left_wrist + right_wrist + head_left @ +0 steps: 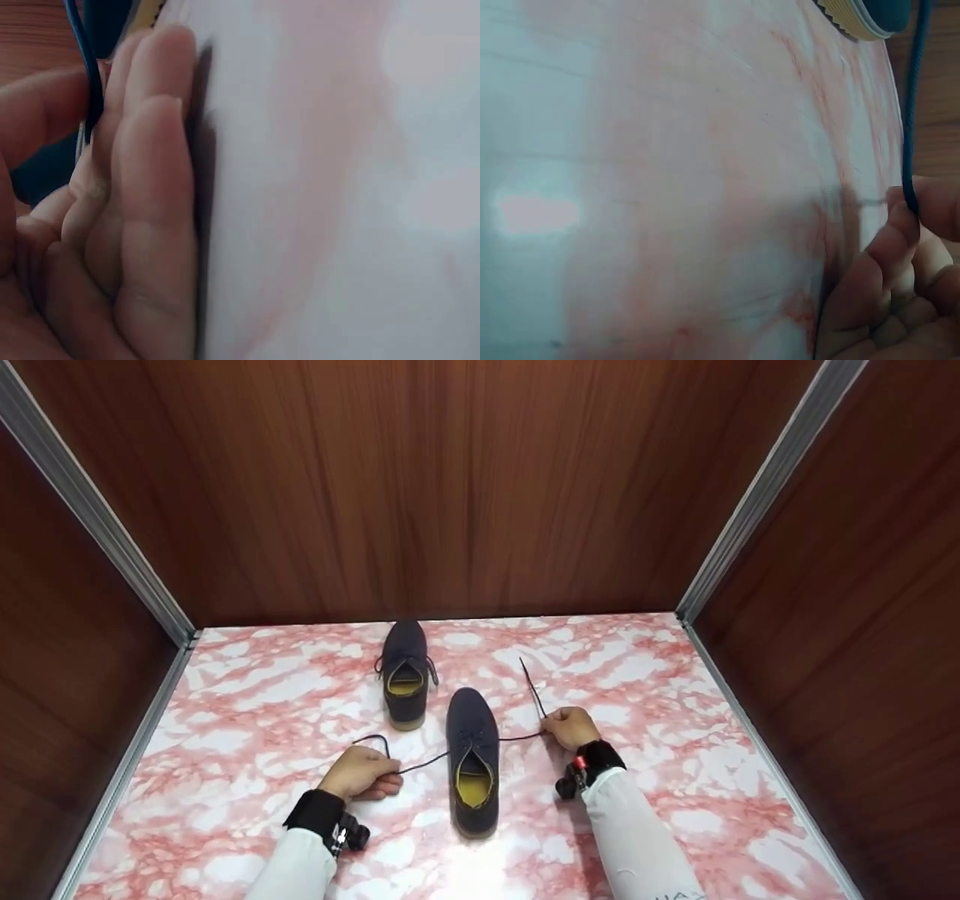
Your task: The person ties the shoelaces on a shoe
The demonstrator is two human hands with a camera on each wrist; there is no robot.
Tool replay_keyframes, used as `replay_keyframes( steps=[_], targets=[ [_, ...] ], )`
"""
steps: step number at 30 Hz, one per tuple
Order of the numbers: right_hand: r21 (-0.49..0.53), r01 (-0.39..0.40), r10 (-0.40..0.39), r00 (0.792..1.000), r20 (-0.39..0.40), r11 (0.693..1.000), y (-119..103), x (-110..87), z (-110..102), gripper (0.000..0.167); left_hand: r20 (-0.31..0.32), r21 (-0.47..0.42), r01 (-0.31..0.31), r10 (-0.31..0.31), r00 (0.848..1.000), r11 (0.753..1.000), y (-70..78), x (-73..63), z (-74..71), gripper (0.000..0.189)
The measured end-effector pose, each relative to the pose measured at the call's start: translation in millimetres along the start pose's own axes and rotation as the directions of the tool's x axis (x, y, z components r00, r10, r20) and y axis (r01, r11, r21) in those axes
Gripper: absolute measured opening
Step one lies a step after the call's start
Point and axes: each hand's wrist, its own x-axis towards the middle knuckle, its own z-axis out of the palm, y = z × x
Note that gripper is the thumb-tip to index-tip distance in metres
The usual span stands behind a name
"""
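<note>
A dark navy shoe [472,720] with a yellow inside stands between the hands, its toe pointing away from me. Its lace runs out to both sides. On the left, my left hand [362,772] pinches one lace end [91,67] between thumb and index finger, the other fingers close over the tabletop. My right hand [571,727] pinches the other lace end [911,112] to the right of the shoe; a loose tail sticks up beyond the fingers. Both stretches of lace look nearly straight from shoe to hand.
The matching shoe [406,660], its lace hanging at its sides, stands farther back and to the left. The tabletop [637,667] has a red and white marbled pattern. Brown wood panels [450,487] with grey metal corner rails [765,487] enclose it at the back and sides.
</note>
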Motion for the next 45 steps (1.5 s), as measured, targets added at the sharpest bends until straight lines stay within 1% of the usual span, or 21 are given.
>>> replay_keyframes(
  steps=[3,5,6,9,13,17,21,24,26,28,32,34,36,38,40,41,43,45],
  targets=[
    [0.104,-0.005,0.001,0.999,0.035,0.995,3,-2.7,-3,0.019,-0.047,-0.057,-0.034,0.031,0.998,0.998,-1.1,-2.1,0.9,0.028],
    [0.15,-0.008,0.001,0.999,0.044,0.989,2,-5.5,-4,0.02,-0.079,-0.077,-0.067,0.061,0.995,0.995,0.6,-2.7,2.7,0.029],
    [0.166,-0.007,-0.001,0.999,0.045,0.986,2,-6.3,-4,0.02,-0.098,-0.086,-0.085,0.076,0.992,0.993,2.1,-2.8,3.8,0.029],
    [0.153,-0.005,0.001,1.0,0.027,0.988,0,-7.5,-1,0.022,-0.176,-0.11,-0.128,0.107,0.979,0.986,6.8,-4.3,7.9,0.026],
    [0.138,-0.015,0.014,1.0,0.007,0.99,-1,-6.3,5,0.023,-0.278,-0.141,-0.188,0.144,0.95,0.972,15.2,-8.7,12.8,0.02],
    [0.127,-0.026,0.027,1.0,-0.004,0.991,0,-5.3,6,0.023,-0.344,-0.156,-0.255,0.189,0.92,0.954,28.2,-12.7,15.9,0.016],
    [0.086,-0.003,0.004,1.0,-0.013,0.996,1,-6.4,3,0.025,-0.393,-0.153,-0.339,0.257,0.883,0.928,44.6,-15.8,20.1,0.015],
    [0.064,0.017,-0.016,1.0,-0.023,0.998,3,-6.4,2,0.026,-0.393,-0.161,-0.41,0.323,0.861,0.898,57.8,-16.2,24.8,0.015],
    [0.063,0.018,-0.016,1.0,-0.026,0.998,4,-5.6,2,0.026,-0.385,-0.167,-0.439,0.352,0.853,0.883,66.1,-14.9,28.1,0.015],
    [0.073,0.014,-0.012,1.0,-0.026,0.997,5,-4.2,2,0.025,-0.377,-0.166,-0.459,0.374,0.847,0.873,74.2,-12.8,31.2,0.015],
    [0.117,0.004,-0.002,1.0,-0.02,0.993,4,-3.7,1,0.024,-0.363,-0.142,-0.468,0.394,0.844,0.872,88.6,-6.9,36.9,0.014],
    [0.147,-0.003,0.005,1.0,-0.01,0.989,3,-4.5,-1,0.025,-0.351,-0.13,-0.462,0.395,0.849,0.877,95.2,-4.1,39.4,0.014],
    [0.166,0.0,0.0,1.0,-0.004,0.986,1,-5.6,-4,0.026,-0.335,-0.121,-0.452,0.393,0.857,0.884,101.0,-1.9,41.8,0.015],
    [0.158,0.015,-0.014,1.0,-0.012,0.987,0,-5.2,-7,0.027,-0.315,-0.112,-0.447,0.395,0.863,0.887,106.4,0.1,44.1,0.017],
    [0.124,0.045,-0.043,0.999,-0.025,0.991,-3,-5.1,-12,0.028,-0.293,-0.092,-0.45,0.408,0.865,0.888,111.0,1.9,46.4,0.02],
    [0.107,0.061,-0.058,0.998,-0.031,0.992,-5,-4.9,-14,0.028,-0.284,-0.073,-0.454,0.418,0.863,0.888,113.3,2.7,47.5,0.021],
    [0.078,0.088,-0.085,0.995,-0.044,0.993,-10,-4.7,-18,0.028,-0.271,-0.016,-0.464,0.443,0.855,0.886,117.3,4.5,49.8,0.025],
    [0.08,0.104,-0.1,0.994,-0.045,0.991,-15,-5.6,-24,0.028,-0.259,0.063,-0.475,0.474,0.841,0.878,121.0,6.8,52.3,0.024]
  ],
)
